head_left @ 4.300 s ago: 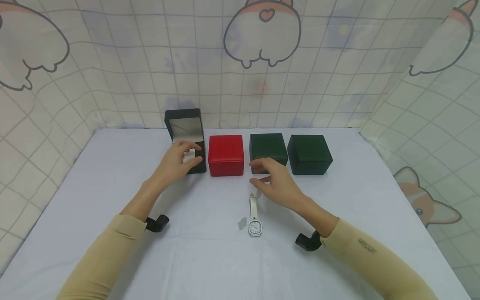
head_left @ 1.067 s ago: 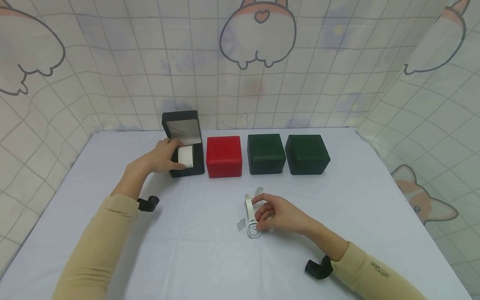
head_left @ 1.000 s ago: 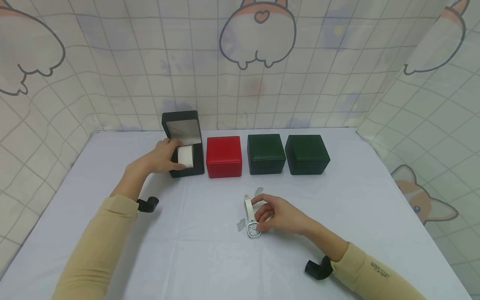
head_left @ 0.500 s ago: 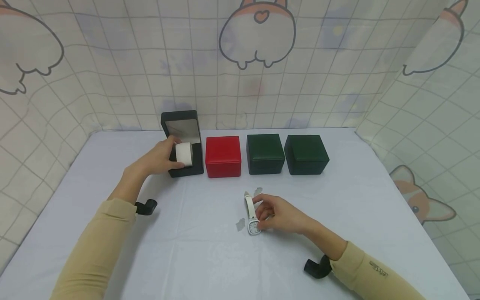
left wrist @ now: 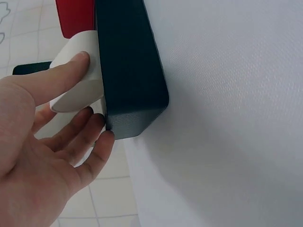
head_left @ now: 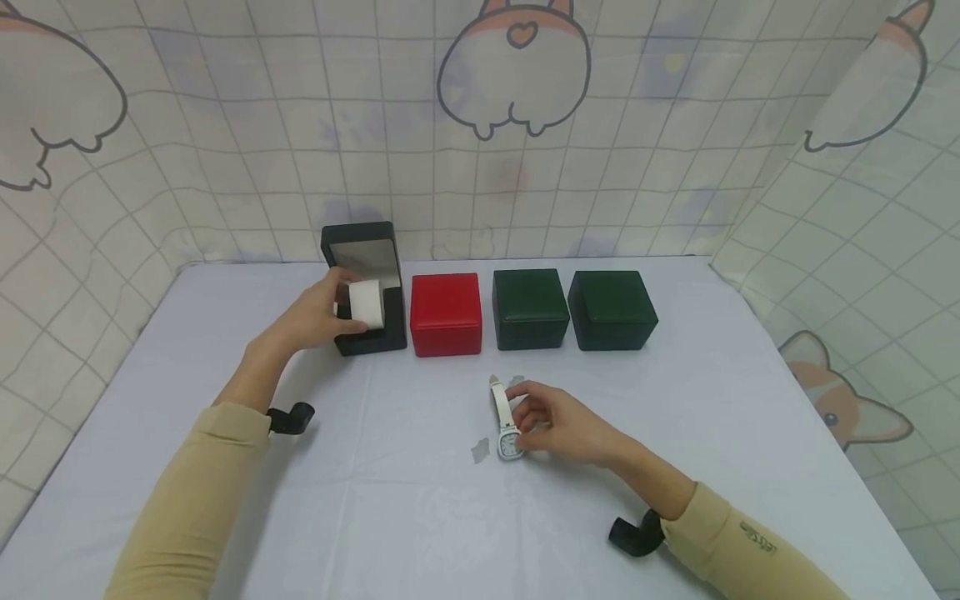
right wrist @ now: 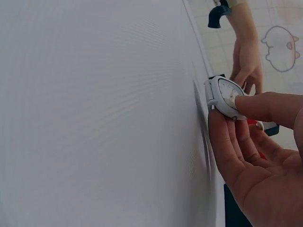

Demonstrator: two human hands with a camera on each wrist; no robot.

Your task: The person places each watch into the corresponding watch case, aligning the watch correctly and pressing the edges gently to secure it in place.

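Note:
At the back left stands a dark watch box (head_left: pixel 393 321) with its lid up; it looks dark green in the left wrist view. My left hand (head_left: pixel 311 312) grips the white watch cushion (head_left: pixel 366 303), thumb on its near side. The cushion tilts partly out of the box, as the left wrist view shows the cushion (left wrist: pixel 78 97) above the rim. Near the table's middle, my right hand (head_left: pixel 566 425) pinches a white wristwatch (head_left: pixel 509 444) by its case. In the right wrist view the thumb covers part of the watch face (right wrist: pixel 227 90). The strap stretches away from me.
A red box (head_left: pixel 446 315) and two closed green boxes, one in the middle (head_left: pixel 530 308) and one on the right (head_left: pixel 612 310), line the back of the white-covered table (head_left: pixel 420 517). Grey patches (head_left: pixel 480 450) mark the cloth. Patterned curtain (head_left: pixel 517 192) hangs behind.
My left hand has taken hold of the cushion and drawn it up out of the box. My right hand has come down to the wristwatch, pinched it and shifted it slightly away from me.

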